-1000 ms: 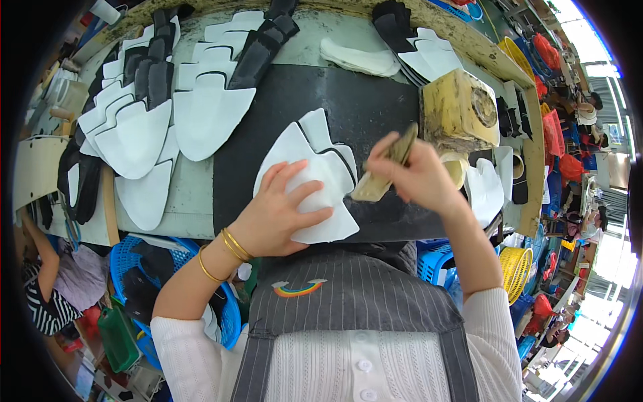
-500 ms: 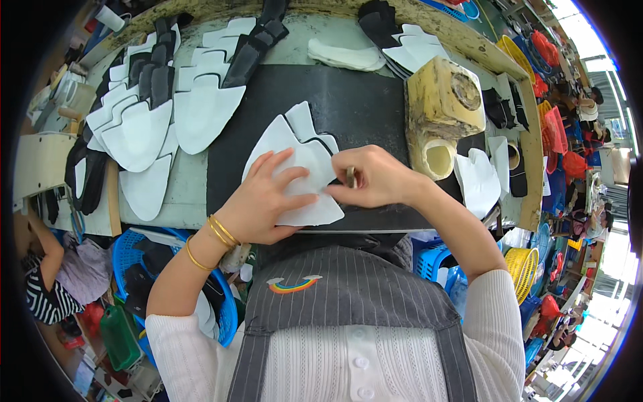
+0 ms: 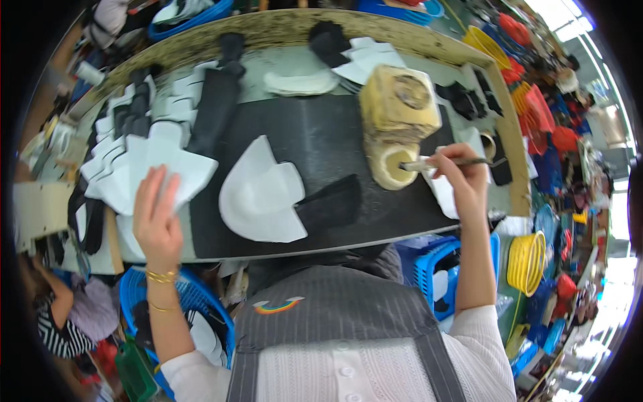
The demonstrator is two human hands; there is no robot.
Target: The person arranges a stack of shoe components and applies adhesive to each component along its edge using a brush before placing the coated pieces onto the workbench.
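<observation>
My left hand (image 3: pixel 157 218) lies with fingers stretched over a white-and-black shoe-upper piece (image 3: pixel 191 164), on top of the overlapping pieces at the left of the bench. My right hand (image 3: pixel 467 184) is closed round a thin brush (image 3: pixel 455 161). The brush's tip reaches into the round mouth of a crusted yellow glue pot (image 3: pixel 385 175). On the black mat (image 3: pixel 315 127) between my hands rests another upper piece, its white part (image 3: pixel 258 197) to the left and its black part (image 3: pixel 333 203) to the right. Neither hand touches that one.
A raised wooden rim (image 3: pixel 268 25) borders the bench. A curved white piece (image 3: pixel 301 83) and a fan of white pieces (image 3: pixel 370 63) lie at the back. Blue baskets (image 3: pixel 224 315) stand below the front edge. At far left, a person's striped sleeve (image 3: pixel 57 331) shows.
My left hand has moved left from the middle of the mat to the piled pieces. My right hand has swung right, bringing the brush to the pot. A different upper piece now shows on the mat.
</observation>
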